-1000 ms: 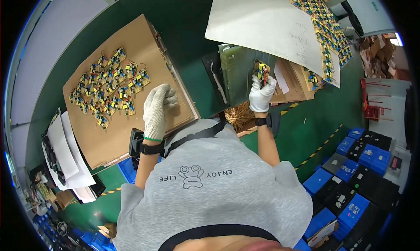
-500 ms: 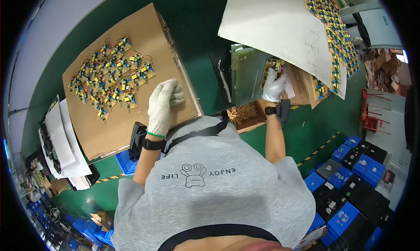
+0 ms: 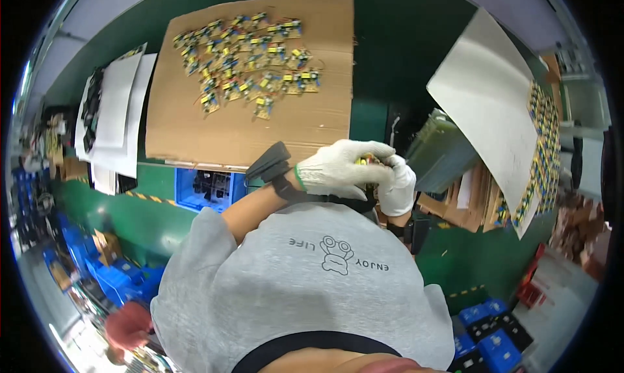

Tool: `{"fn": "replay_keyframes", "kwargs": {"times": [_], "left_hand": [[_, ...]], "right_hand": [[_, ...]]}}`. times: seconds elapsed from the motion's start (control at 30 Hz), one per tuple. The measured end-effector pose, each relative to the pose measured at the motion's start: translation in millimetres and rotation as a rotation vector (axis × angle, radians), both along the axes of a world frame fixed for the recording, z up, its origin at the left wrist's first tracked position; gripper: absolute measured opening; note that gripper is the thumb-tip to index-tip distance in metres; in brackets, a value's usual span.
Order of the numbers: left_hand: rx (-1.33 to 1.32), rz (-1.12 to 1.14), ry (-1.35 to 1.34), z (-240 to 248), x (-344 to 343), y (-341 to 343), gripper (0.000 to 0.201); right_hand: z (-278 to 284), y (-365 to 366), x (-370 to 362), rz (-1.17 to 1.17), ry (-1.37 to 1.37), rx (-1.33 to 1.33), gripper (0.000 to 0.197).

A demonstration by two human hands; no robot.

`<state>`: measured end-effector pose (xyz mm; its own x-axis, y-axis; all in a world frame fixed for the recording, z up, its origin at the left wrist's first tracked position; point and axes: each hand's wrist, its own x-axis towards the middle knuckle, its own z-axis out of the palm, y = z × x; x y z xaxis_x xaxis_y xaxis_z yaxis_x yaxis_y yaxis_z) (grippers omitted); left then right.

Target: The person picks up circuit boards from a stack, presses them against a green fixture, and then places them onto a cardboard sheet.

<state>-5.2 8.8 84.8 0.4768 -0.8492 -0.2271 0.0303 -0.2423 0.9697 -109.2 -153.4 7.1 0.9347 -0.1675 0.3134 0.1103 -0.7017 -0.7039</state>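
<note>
Just off the cardboard sheet's (image 3: 260,136) near right corner, support the circuit board (image 3: 367,160) by its edges, your left hand's (image 3: 339,169) fingers curled around it, your right hand (image 3: 398,188) alongside, its grip too hidden to tell.

blue bin (image 3: 184,190) of black parts (image 3: 212,187), green floor (image 3: 162,227), striped tape (image 3: 151,197), blue crates (image 3: 499,351)

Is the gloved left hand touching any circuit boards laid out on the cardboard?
Apart. The head view shows a strip of bare cardboard between the left hand and the circuit boards.
</note>
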Motion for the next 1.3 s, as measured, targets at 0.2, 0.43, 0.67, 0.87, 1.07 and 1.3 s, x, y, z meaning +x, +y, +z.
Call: {"fn": "replay_keyframes", "kwargs": {"times": [0.2,0.43,0.67,0.87,1.07,1.3], "left_hand": [[-0.239,0.534,0.644,-45,-14,44,0.039],[-0.487,0.687,0.857,-53,-27,92,0.048],[-0.518,0.975,0.716,-51,-21,162,0.048],[-0.414,0.988,0.693,-46,-23,205,0.046],[-0.436,0.925,0.715,-47,-22,214,0.041],[-0.159,0.794,0.424,-37,2,205,0.037]], "right_hand": [[8,28,33,-0.442,0.114,0.124,0.027],[-1,58,56,-0.135,0.359,0.634,0.032],[7,117,99,-0.064,0.49,0.898,0.046],[-9,143,127,-0.161,0.163,-0.36,0.05],[-33,148,101,-0.057,0.159,0.216,0.038],[29,216,86,-0.17,0.349,0.766,0.044]]}}
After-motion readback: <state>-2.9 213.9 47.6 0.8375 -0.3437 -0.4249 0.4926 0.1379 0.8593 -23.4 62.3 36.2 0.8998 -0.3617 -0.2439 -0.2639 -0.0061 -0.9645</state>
